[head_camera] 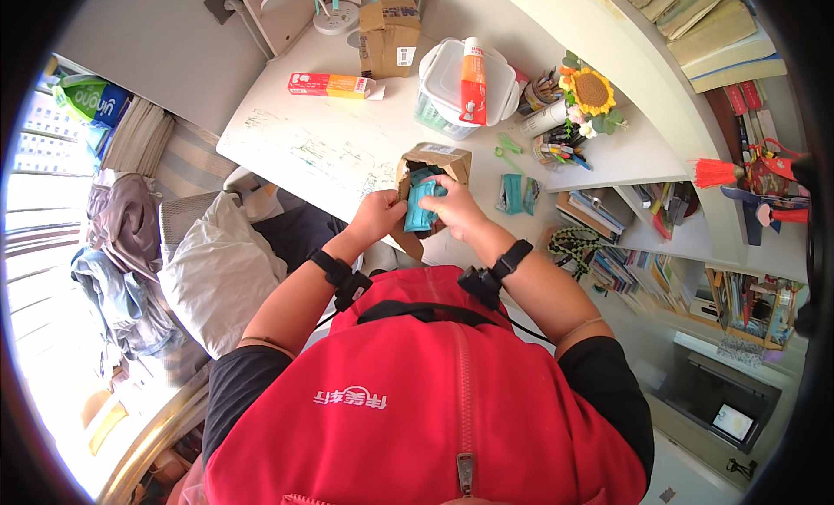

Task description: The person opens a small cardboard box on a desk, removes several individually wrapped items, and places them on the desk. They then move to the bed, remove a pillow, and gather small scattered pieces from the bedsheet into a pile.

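Note:
Both of my hands are at an open cardboard box (pixel 461 160) near the desk's front edge. My right hand (pixel 455 207) grips a small teal plastic packet (pixel 419 205) at the box's opening, thumb on top. My left hand (pixel 379 216) is closed on the box's left side, its fingertips partly hidden; the packet's edge lies beside its thumb. More teal packaging shows inside the box. To the right, two more teal packets (pixel 512 193) lie on the white desk (pixel 306 140), below light green plastic pieces (pixel 507 151).
Behind the box stands a lidded plastic container (pixel 443 68) with a red and orange tube (pixel 474 81) on its lid. A second cardboard box (pixel 389 39) and a red and yellow carton (pixel 329 85) are farther back. Pen holders (pixel 544 91) stand right; a white cloth (pixel 215 270) lies left.

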`<action>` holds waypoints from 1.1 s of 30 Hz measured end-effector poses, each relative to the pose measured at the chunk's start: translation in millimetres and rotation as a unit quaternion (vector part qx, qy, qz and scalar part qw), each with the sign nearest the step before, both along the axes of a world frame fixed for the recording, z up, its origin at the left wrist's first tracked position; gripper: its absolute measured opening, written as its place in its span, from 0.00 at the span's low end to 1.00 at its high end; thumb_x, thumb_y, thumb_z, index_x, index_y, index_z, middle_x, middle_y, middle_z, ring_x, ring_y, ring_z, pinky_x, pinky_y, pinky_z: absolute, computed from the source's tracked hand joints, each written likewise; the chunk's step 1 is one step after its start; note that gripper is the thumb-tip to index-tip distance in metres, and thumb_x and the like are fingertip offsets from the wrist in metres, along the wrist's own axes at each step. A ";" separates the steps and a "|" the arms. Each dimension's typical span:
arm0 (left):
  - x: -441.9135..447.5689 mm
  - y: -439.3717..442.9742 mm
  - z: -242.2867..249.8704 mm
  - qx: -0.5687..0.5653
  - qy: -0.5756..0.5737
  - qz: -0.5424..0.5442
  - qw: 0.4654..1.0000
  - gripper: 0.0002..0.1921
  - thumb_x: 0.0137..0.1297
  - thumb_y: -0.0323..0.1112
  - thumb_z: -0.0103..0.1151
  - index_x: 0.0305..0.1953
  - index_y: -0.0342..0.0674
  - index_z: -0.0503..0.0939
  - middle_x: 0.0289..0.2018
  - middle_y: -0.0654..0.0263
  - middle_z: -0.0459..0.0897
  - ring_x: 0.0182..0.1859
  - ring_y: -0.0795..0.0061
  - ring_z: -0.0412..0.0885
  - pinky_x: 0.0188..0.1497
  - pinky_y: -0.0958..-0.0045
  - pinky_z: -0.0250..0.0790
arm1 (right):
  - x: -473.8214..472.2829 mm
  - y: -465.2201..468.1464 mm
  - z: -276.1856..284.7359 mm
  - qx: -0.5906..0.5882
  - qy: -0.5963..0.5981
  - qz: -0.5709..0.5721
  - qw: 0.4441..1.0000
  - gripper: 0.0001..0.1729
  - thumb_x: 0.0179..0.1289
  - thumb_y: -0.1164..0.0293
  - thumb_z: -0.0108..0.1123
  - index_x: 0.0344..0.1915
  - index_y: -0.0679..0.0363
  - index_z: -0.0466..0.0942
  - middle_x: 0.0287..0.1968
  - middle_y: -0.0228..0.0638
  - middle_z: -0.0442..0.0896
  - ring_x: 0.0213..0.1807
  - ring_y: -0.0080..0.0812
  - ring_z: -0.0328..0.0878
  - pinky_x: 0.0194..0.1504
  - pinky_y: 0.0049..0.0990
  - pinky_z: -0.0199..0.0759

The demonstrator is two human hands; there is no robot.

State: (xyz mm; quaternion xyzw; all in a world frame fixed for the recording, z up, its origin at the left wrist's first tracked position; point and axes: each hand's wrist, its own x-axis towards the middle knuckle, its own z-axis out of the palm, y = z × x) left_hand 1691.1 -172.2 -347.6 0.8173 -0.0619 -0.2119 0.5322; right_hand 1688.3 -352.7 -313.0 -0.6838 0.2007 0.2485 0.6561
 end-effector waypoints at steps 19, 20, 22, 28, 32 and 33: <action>22.9 37.2 -22.0 -0.154 0.134 0.150 0.967 0.10 0.67 0.34 0.52 0.36 0.32 0.77 0.26 0.71 0.77 0.26 0.85 0.71 0.28 0.78 0.63 | -36.9 -129.0 -43.0 -0.061 -0.121 -0.107 0.985 0.21 0.51 0.79 0.65 0.48 0.61 0.75 0.44 0.31 0.77 0.43 0.25 0.76 0.46 0.26 0.72; 20.3 37.1 -20.8 -0.181 0.142 0.153 0.961 0.10 0.67 0.35 0.51 0.37 0.32 0.77 0.27 0.71 0.78 0.27 0.85 0.72 0.28 0.79 0.63 | -33.8 -132.7 -60.6 -0.118 -0.154 -0.103 0.976 0.22 0.51 0.78 0.65 0.49 0.60 0.75 0.45 0.33 0.77 0.44 0.28 0.76 0.47 0.27 0.72; 15.0 39.0 -16.2 -0.192 0.161 0.151 0.956 0.10 0.67 0.35 0.52 0.36 0.34 0.76 0.26 0.72 0.77 0.26 0.85 0.71 0.27 0.80 0.62 | -28.9 -135.1 -91.3 -0.236 -0.185 -0.103 0.948 0.22 0.50 0.76 0.66 0.49 0.59 0.76 0.47 0.36 0.77 0.46 0.33 0.76 0.49 0.30 0.71; 0.3 37.3 -11.5 -0.203 0.175 0.176 0.947 0.12 0.67 0.37 0.53 0.27 0.38 0.75 0.19 0.76 0.70 0.21 0.86 0.64 0.23 0.80 0.56 | -40.3 -120.9 -121.8 -0.459 -0.258 -0.026 0.850 0.26 0.48 0.73 0.64 0.52 0.52 0.77 0.53 0.54 0.72 0.57 0.54 0.68 0.58 0.40 0.64; -1.5 40.0 -18.2 -0.224 0.186 0.178 0.940 0.12 0.67 0.38 0.54 0.27 0.38 0.74 0.19 0.76 0.70 0.21 0.86 0.65 0.24 0.80 0.56 | -52.6 -114.5 -81.5 -0.425 -0.208 -0.047 0.879 0.24 0.51 0.72 0.65 0.51 0.55 0.77 0.52 0.48 0.76 0.54 0.46 0.74 0.55 0.35 0.68; -2.0 41.4 -18.1 -0.226 0.172 0.166 0.944 0.12 0.67 0.38 0.54 0.27 0.38 0.75 0.19 0.76 0.71 0.22 0.86 0.65 0.24 0.80 0.57 | -53.3 -111.5 -65.7 -0.414 -0.169 -0.072 0.891 0.23 0.51 0.72 0.65 0.51 0.57 0.77 0.52 0.47 0.78 0.52 0.42 0.76 0.54 0.33 0.70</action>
